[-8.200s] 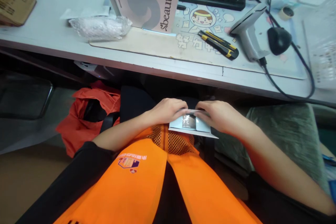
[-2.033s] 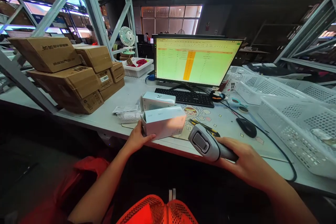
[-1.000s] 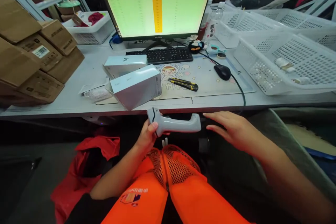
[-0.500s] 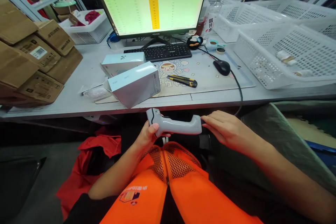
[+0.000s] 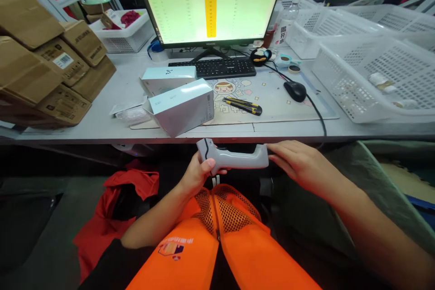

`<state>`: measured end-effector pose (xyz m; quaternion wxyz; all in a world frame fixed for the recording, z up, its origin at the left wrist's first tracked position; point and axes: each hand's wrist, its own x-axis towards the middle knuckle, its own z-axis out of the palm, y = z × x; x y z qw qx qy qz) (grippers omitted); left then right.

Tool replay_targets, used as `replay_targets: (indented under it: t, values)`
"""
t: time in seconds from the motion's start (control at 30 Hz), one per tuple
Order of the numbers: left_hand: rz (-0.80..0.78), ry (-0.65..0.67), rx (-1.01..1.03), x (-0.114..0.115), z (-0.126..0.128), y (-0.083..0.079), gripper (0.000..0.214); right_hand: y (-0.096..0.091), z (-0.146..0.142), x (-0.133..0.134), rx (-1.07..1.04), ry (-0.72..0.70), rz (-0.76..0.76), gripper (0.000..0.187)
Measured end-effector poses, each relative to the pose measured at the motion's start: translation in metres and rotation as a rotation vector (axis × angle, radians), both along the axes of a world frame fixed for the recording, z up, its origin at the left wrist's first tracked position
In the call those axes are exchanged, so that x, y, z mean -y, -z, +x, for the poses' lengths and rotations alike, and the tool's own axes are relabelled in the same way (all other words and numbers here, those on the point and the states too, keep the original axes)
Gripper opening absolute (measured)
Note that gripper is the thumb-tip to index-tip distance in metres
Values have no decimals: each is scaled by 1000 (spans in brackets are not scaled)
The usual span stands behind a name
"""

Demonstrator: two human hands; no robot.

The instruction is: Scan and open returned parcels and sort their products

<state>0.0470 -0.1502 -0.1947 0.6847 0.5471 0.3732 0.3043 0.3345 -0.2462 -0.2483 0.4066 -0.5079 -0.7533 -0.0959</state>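
Above the lap, just short of the near edge of the desk, a scanner lies sideways between two hands, head to the left and handle to the right. The left hand wraps the head, its thumb over the near side and its other fingers curled beneath. The right hand meets the handle's end, fingers held close together; whether they pinch the handle or something joined to it cannot be told.

Stage: the scanner is lifted and steadied; work at its handle end appears under way and not yet finished. Two pale boxes, one nearer and one farther, rest on the desk, apart from both hands.

Room: the nearer box stands close to the desk's edge, left of and beyond the scanner. Open space shows on the mat between the knife and the white basket at right. A dark cord runs past the mouse and over the near edge, beyond the right wrist.
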Motion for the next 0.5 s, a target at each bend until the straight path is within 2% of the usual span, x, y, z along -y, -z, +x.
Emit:
replay_targets:
  t: [0.1, 0.2, 0.27, 0.33, 0.43, 0.5]
  values:
    - [-1, -52, 0, 2, 11, 2, 73, -14, -3, 1, -31, 121, 16, 43]
    - [29, -88, 23, 10, 25, 6, 76, -25, -29, -4, -3, 54, -4, 54]
    - [100, -103, 23, 16, 34, 10, 75, -25, -51, -12, 53, 12, -39, 58]
    - [183, -104, 9, 20, 40, 14, 74, -21, -67, -22, 75, 32, -68, 61]
    - [250, 12, -40, 18, 39, 12, 82, -14, -71, -32, 71, 96, -128, 58]
    - [300, 108, -132, 11, 31, 0, 85, -15, -62, -33, 80, 160, -196, 53]
